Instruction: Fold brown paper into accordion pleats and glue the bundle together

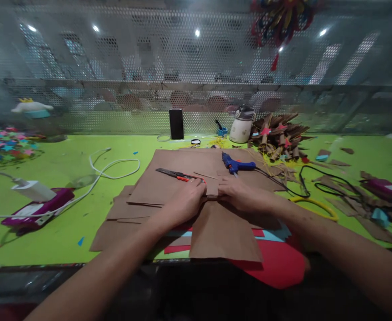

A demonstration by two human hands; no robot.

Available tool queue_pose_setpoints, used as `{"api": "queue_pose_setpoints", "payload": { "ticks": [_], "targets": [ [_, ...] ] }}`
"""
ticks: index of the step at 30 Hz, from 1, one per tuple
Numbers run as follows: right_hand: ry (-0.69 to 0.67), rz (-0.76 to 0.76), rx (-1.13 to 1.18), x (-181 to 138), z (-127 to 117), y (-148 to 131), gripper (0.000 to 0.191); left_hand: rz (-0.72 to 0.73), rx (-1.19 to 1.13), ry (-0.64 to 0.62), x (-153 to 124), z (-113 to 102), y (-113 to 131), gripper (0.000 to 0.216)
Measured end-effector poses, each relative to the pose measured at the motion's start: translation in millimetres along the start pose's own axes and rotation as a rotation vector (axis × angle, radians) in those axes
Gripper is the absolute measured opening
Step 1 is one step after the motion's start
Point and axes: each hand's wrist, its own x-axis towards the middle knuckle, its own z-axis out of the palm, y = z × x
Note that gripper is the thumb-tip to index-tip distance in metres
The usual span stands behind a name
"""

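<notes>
A sheet of brown kraft paper [223,236] hangs towards me over the table's front edge, its far end folded or rolled into a narrow strip. My left hand [191,196] pinches the left end of that strip, and my right hand [234,192] grips the right end; the fingertips are partly hidden. Beneath lie stacked brown sheets [145,183]. Just beyond my left hand rests a utility knife [172,174] with a red and black handle. A thin stick [205,175] lies beside it. The blue glue gun [238,164] sits on the stack beyond my right hand.
Red paper [276,263] sticks out past the front edge. A purple power strip [45,207] with a white charger and cable is at left. Brown paper rolls [279,138], a white jar [242,125] and a phone [176,124] stand at the back. Black cord [303,178] runs right.
</notes>
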Motion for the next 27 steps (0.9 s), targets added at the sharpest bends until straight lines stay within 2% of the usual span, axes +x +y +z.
{"api": "queue_pose_setpoints", "payload": {
  "ticks": [8,11,14,19,27],
  "targets": [
    [-0.092,0.002,0.012,-12,-11,7,0.016,0.07,0.022,-0.143,-5,-15,4,0.015],
    [-0.099,-0.013,0.007,-15,-11,7,0.018,0.094,0.053,-0.172,-6,-20,8,0.023],
    [-0.092,-0.023,0.009,-18,-9,9,0.023,0.104,0.083,-0.2,-6,-22,11,0.023],
    [-0.108,-0.047,-0.018,-22,-10,12,0.03,0.148,0.163,-0.197,-6,-25,18,0.018],
    [-0.063,-0.009,-0.236,-27,-10,-8,0.02,0.197,0.229,-0.176,-6,-22,23,0.018]
  ]
}}
